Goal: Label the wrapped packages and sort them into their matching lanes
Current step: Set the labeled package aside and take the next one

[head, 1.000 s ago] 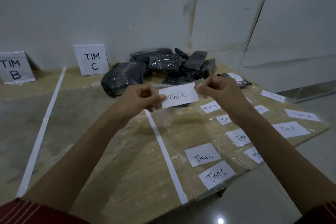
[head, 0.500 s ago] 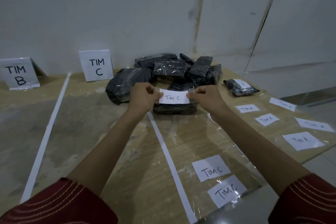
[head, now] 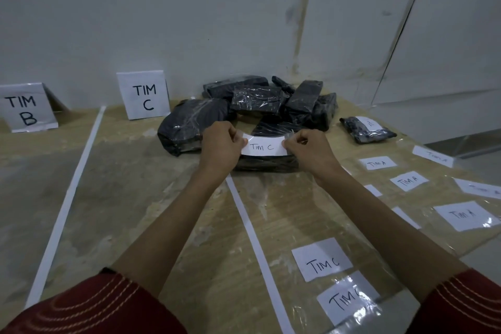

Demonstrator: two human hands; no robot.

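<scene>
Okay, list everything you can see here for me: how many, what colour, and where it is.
Held label: one, white, reads TIM C, table centre.
Nearest package: one, black, beneath that label.
Package pile: several, black, table's back.
Labelled package: one, black, apart, right of pile.
TIM B sign: one, white, far left.
TIM C sign: one, white, left of pile.
Tape lines: two, white, running front to back.
TIM C labels: two, white, near right.
TIM A labels: at least five, white, far right.
Table: one, tan.
Left hand: pinches label's left end.
Right hand: pinches its right end.
</scene>
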